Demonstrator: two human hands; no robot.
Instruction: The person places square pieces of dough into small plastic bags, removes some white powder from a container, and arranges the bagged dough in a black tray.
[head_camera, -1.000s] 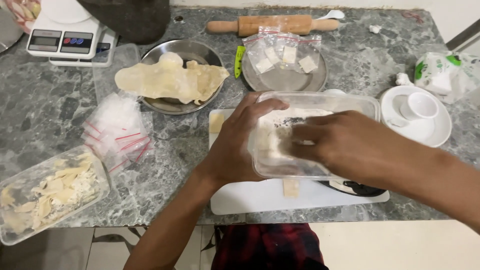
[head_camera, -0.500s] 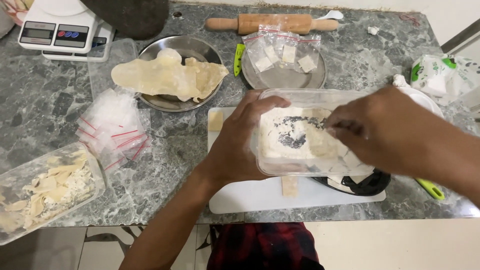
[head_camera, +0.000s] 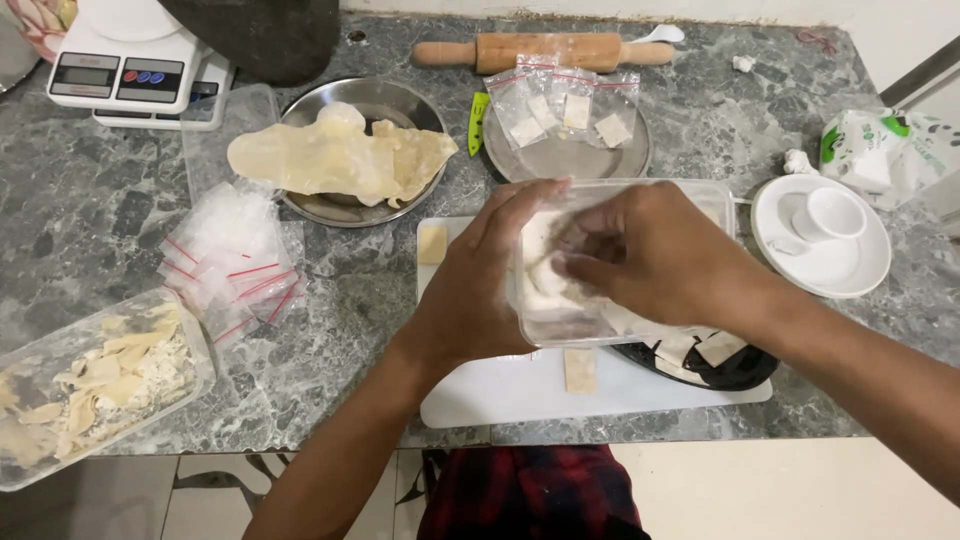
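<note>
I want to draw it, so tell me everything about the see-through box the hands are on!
The clear plastic container is rectangular with rounded corners and thin walls. It sits tilted above the white cutting board. The left hand grips its left side; the right hand reaches inside. Pale dough squares and floury smears show through it.

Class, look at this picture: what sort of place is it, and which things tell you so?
Probably a home kitchen worktop used for dough work: a wooden rolling pin, a white digital kitchen scale and a round steel plate holding rolled dough sit on the grey marble table.
</note>
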